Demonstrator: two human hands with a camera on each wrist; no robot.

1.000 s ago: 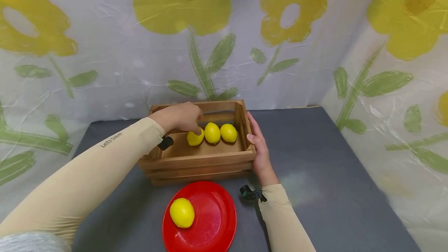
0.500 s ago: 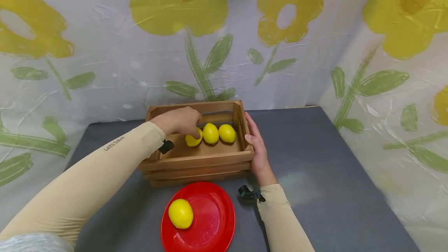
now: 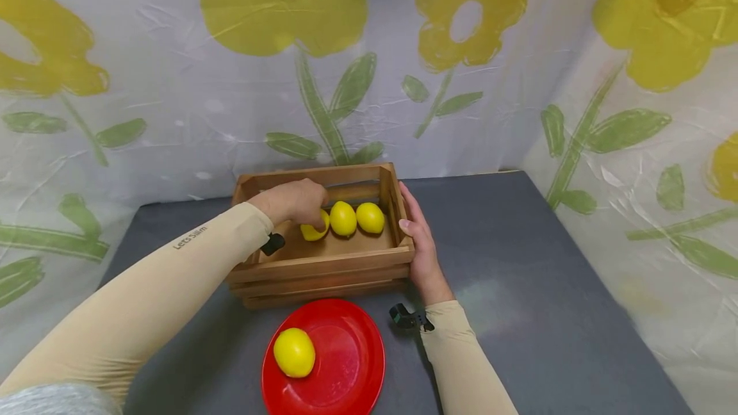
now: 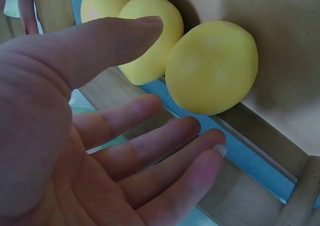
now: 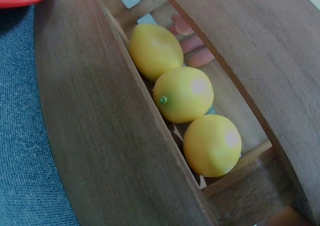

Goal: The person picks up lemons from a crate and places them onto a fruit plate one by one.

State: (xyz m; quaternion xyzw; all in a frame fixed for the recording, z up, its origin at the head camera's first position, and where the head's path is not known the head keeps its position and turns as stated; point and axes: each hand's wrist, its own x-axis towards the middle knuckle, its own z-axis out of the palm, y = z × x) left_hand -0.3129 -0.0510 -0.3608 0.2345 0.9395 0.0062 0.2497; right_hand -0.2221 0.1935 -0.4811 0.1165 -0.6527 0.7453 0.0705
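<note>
Three yellow lemons sit side by side in a slatted wooden crate [image 3: 323,268]. Into it reaches my left hand [image 3: 296,202], over the leftmost lemon [image 3: 312,232], which it partly covers in the head view. The left wrist view shows thumb and fingers spread apart, with that lemon [image 4: 212,68] just beyond the fingertips. Beside it are the middle lemon [image 3: 343,219] and the right lemon [image 3: 370,218]. My right hand [image 3: 423,245] rests against the crate's right end, fingers straight along the outside and thumb at the rim.
A red plate [image 3: 352,370] with one lemon [image 3: 294,353] on its left part lies in front of the crate. Both stand on a dark grey table [image 3: 519,312]. A flower-printed sheet [image 3: 230,114] hangs right behind the crate.
My left hand has come down slightly lower over the leftmost lemon. The right hand stays at the crate's end. The head view has shifted a little, moving the scene leftward.
</note>
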